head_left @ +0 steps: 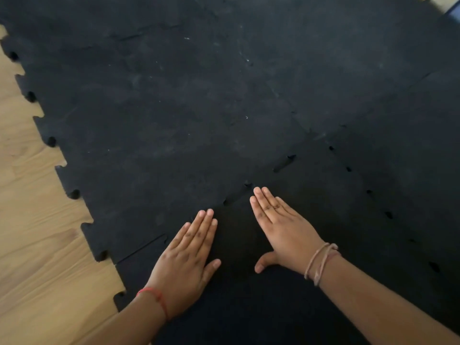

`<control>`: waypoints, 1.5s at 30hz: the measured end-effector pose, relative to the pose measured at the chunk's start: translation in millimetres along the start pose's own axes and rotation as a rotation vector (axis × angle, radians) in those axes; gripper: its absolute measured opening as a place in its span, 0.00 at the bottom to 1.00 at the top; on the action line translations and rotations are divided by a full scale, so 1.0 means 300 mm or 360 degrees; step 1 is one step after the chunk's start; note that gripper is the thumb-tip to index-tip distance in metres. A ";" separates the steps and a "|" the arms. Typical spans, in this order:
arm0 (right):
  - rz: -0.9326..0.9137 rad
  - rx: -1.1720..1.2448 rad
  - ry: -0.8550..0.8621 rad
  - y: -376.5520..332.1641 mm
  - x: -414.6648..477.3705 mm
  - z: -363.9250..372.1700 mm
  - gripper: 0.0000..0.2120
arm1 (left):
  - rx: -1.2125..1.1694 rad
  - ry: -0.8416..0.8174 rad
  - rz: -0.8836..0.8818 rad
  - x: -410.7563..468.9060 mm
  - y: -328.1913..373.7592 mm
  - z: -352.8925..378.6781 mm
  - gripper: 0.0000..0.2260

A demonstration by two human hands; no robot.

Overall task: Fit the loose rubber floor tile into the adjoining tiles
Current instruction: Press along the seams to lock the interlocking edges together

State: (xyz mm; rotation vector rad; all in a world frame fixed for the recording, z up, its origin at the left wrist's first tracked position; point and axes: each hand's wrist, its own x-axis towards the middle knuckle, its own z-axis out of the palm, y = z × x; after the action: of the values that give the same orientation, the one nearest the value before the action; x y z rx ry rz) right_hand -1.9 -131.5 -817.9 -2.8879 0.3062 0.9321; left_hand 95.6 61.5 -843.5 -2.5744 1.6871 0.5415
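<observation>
The loose black rubber tile (311,207) lies in front of me, its far corner pointing away. My left hand (189,257) rests flat, palm down, on the tile near its left seam. My right hand (281,227) lies flat on the same tile, fingertips close to the seam. The left seam (234,199) toward the large adjoining tile (161,120) shows small dark gaps between the puzzle teeth. Along the right seam (368,191) toward another adjoining tile (403,135) a row of dark holes stays visible. Both hands hold nothing.
Wooden floor (32,232) lies at the left, beyond the mat's toothed outer edge (52,141). More black tiles cover the floor farther away. A strip of light floor and a dark object (450,11) show at the top right corner.
</observation>
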 end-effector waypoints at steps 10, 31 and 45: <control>0.0100 -0.0072 -0.0353 -0.054 0.076 -0.045 0.62 | 0.0056 -0.0189 0.0080 0.054 0.032 -0.035 0.33; 0.0355 0.0339 -0.0265 0.027 0.099 -0.077 0.65 | -0.0054 -0.0235 0.0025 0.162 0.063 -0.024 0.33; 0.0492 0.0212 0.0099 0.299 0.058 -0.043 0.69 | -0.0081 0.0172 0.0273 0.407 0.170 -0.008 0.27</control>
State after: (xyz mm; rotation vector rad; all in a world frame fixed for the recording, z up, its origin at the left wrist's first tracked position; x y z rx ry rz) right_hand -0.3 -223.8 -820.0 -2.7979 0.8062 0.8248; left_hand 94.5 -68.4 -868.2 -2.5512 1.9672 0.4638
